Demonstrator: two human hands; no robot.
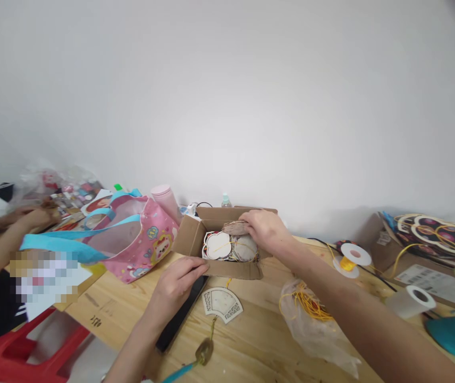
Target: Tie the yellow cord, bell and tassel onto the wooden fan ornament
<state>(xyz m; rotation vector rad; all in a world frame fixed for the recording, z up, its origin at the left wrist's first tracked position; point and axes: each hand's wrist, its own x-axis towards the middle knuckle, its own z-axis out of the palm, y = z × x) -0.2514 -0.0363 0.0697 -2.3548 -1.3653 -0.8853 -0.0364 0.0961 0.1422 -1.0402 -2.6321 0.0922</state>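
An open cardboard box (233,270) stands on the wooden table, holding white and grey flat cutouts (217,246). My left hand (179,279) is closed on the front left edge of the box, fingers pressed together. Over the box's right side, my right hand (265,230) grips a brownish stack of thin flat pieces (235,229); its fingertips are partly hidden. In front of the box lies a pale fan-shaped ornament (222,305) with yellow cord, a bead-like piece (204,351) and a blue tassel (179,373). A black strip (182,316) lies under my left wrist.
A pink bag (140,255) with blue handles and a pink cup (166,201) stand left. To the right are a yellow-thread spool (355,254), a plastic bag of yellow cords (311,314), a white roll (411,301) and another box (427,276). Another person's hands (38,218) work far left.
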